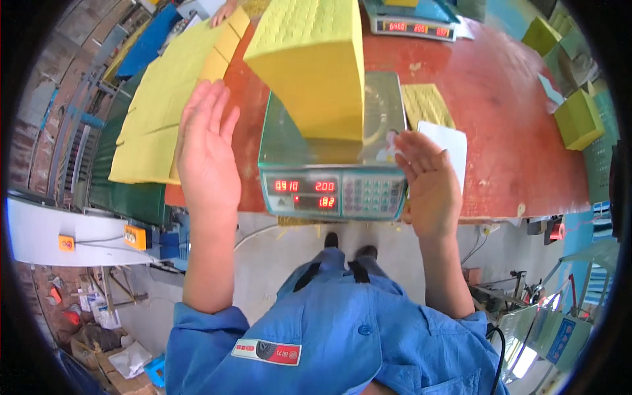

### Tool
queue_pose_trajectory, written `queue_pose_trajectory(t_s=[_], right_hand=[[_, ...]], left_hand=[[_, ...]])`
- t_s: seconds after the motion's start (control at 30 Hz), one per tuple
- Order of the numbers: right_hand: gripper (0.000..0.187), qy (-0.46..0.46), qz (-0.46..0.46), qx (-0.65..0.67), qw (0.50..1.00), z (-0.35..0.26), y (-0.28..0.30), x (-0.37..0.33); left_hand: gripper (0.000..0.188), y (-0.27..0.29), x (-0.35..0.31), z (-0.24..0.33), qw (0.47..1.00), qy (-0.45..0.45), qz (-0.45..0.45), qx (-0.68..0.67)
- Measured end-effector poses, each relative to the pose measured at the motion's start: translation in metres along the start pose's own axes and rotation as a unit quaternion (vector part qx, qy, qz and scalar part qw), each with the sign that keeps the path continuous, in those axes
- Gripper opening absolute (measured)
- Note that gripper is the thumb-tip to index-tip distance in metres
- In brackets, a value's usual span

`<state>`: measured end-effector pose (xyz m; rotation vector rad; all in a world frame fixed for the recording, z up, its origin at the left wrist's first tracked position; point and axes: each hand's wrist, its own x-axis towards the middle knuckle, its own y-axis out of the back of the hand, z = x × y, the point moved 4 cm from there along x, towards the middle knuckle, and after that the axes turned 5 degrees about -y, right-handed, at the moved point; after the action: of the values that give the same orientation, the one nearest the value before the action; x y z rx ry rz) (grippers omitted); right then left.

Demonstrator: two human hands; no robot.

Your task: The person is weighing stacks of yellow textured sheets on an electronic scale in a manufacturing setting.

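Note:
A tall yellow block [322, 92] with a ridged top, like a thick stack of paper, stands on the plate of a teal digital scale [273, 141]. Red digits glow on the scale's front panel, beside a keypad. To the left of the block my left hand [209, 148] is raised with its fingers stretched out, holding nothing. On the other side, my right hand [429, 178] is raised by the scale's right edge, fingers extended and palm turned inward. Neither hand touches the block. A white sheet [453, 148] lies partly behind my right hand, next to a yellow ridged piece [426, 105].
The red table [500, 131] carries everything. At left lie flat yellow sheets [155, 125], with another person's hand [224, 12] at their far end. A second scale [408, 23] stands at the back. More yellow blocks [579, 122] stand at the right edge.

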<state>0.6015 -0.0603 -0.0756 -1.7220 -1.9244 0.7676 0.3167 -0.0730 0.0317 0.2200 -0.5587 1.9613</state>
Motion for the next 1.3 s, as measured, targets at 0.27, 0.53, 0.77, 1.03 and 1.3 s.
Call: queue_pose_trajectory(t_s=[0.27,0.53,0.77,1.03,1.3], right_hand=[[0.044,0.036,-0.004,-0.035,0.999,0.006,-0.041,0.049],[0.047,0.083,0.049,-0.137,0.986,0.040,-0.046,0.173],[0.050,0.117,-0.020,-0.267,0.956,0.082,-0.012,0.179],[0.048,0.063,0.095,-0.146,0.983,0.070,-0.043,0.082],[0.042,0.050,0.132,-0.230,0.963,0.080,-0.029,-0.032]], left_hand=[[0.049,-0.005,0.079,-0.032,0.988,0.102,-0.065,-0.096],[0.057,-0.034,0.134,-0.075,0.912,0.302,-0.249,-0.122],[0.063,-0.049,0.119,-0.068,0.859,0.366,-0.353,-0.049],[0.061,-0.032,0.090,-0.026,0.793,0.399,-0.458,-0.039],[0.062,-0.012,0.096,-0.042,0.805,0.394,-0.442,0.028]])
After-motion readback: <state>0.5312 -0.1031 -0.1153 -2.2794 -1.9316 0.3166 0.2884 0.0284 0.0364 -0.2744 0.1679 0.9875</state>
